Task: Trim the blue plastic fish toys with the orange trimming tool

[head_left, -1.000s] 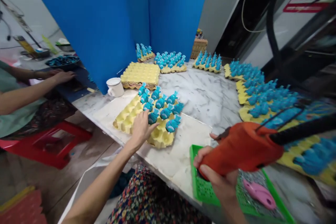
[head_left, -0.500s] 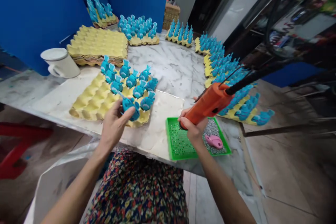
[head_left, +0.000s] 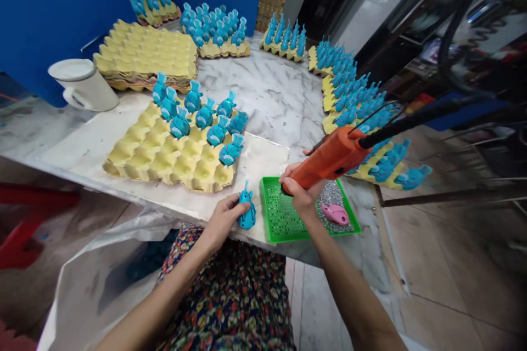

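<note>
My left hand (head_left: pixel 224 219) is closed on a blue plastic toy fish (head_left: pixel 247 218), held low near the table's front edge, left of a green tray (head_left: pixel 269 230). A thin tip points up from the toy. My right hand (head_left: pixel 304 194) grips an orange electric screwdriver (head_left: pixel 329 156) above the tray; its cable runs up to the right. Small silvery pieces, apparently screws (head_left: pixel 333 193), lie in the tray's right part beside a pink plastic piece (head_left: pixel 335 214). A yellow egg-carton tray (head_left: pixel 148 148) ahead of my left hand carries several similar blue toys (head_left: pixel 205 115) at its back and right.
Stacked yellow trays (head_left: pixel 144 52) and a white mug (head_left: pixel 84 85) stand at the left. More trays of blue toys line the back and right (head_left: pixel 346 82). A red stool (head_left: pixel 33 225) and a white bag (head_left: pixel 90 285) are below the table at the left.
My left hand has moved right and toward me, away from the egg-carton tray, with the toy fish in it. My right hand keeps the screwdriver in about the same place.
</note>
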The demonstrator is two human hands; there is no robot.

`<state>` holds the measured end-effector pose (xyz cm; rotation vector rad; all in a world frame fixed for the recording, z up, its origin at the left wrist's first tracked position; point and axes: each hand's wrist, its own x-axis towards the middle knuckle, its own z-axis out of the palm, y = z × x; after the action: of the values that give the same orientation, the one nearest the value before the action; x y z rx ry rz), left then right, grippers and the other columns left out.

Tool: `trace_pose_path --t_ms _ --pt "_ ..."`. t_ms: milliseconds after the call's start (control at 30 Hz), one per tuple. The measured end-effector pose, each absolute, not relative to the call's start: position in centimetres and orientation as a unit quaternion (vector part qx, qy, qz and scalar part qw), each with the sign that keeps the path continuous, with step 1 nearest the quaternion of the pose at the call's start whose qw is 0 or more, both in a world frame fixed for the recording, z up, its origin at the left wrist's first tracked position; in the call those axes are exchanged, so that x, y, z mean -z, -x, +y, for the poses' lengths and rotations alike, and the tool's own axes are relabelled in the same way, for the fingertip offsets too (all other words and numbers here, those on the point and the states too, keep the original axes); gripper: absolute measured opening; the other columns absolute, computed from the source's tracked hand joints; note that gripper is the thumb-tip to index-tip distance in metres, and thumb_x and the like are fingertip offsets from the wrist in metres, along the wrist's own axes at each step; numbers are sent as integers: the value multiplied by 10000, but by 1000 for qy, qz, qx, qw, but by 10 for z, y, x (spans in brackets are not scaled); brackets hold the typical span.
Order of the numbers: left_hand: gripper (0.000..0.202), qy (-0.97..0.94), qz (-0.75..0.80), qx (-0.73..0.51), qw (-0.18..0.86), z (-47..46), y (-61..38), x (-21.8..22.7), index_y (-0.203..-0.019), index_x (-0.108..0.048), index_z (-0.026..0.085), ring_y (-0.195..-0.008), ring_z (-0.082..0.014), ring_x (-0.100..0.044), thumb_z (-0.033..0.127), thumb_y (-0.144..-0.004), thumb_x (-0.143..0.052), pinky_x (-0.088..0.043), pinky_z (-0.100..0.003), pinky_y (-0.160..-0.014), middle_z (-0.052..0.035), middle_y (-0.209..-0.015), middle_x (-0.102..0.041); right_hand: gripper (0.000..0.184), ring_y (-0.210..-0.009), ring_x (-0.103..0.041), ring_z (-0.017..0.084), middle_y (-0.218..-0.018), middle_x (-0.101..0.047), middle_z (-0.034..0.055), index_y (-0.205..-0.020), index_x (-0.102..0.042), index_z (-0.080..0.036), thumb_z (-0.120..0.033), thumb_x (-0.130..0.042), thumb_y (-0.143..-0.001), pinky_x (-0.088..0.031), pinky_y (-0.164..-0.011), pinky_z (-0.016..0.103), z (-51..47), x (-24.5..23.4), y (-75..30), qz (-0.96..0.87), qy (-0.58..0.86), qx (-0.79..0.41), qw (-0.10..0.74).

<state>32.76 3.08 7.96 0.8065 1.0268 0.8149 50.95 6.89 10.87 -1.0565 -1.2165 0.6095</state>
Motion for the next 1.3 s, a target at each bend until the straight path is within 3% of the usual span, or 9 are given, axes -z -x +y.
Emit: trace_pose_path --t_ms 133,333,467,700,867,1300 --pt "316 -358 461 -372 722 32 -331 -79 -728 -601 157 -608 -109 -429 439 -677 -734 -347 -221 -579 29 -650 -527 262 -521 -543 170 -629 -579 -63 -879 -530 -251 -247 -676 -661 -462 -555 340 68 -106 -507 -520 448 -271 675" --pt "328 -353 435 -372 740 30 -340 -80 -869 -690 155 -667 -137 -490 419 -680 -737 -394 -243 -626 0 -762 -624 121 -548 -541 185 -614 -589 -17 -675 -554 -235 -275 -667 -689 -468 -574 357 64 -111 -508 -538 476 -220 660" --pt "335 -363 438 -369 735 29 -346 -76 -894 -704 150 -666 -147 -500 415 -689 -717 -401 -255 -634 -7 -765 -637 98 -542 -540 175 -610 -601 -18 -667 -609 -211 -268 -687 -683 -462 -615 362 61 -124 -506 -518 489 -184 677" --pt "304 -374 439 -388 718 30 -350 -75 -834 -664 136 -632 -129 -433 402 -689 -687 -363 -240 -587 16 -688 -555 80 -558 -569 171 -665 -603 -18 -760 -621 -223 -274 -657 -710 -464 -548 340 50 -147 -471 -525 373 -318 696" --pt "260 -382 431 -391 718 29 -349 -78 -780 -630 147 -629 -129 -426 390 -694 -669 -365 -243 -593 24 -674 -531 234 -547 -553 169 -683 -585 -29 -940 -613 -280 -298 -694 -722 -463 -544 347 50 -151 -459 -513 337 -350 708" --pt "230 -384 427 -390 720 31 -349 -69 -788 -630 130 -595 -109 -413 348 -714 -629 -347 -221 -560 17 -662 -530 96 -644 -525 202 -747 -566 5 -805 -626 -281 -363 -677 -799 -495 -653 407 49 -112 -468 -591 358 -344 635"
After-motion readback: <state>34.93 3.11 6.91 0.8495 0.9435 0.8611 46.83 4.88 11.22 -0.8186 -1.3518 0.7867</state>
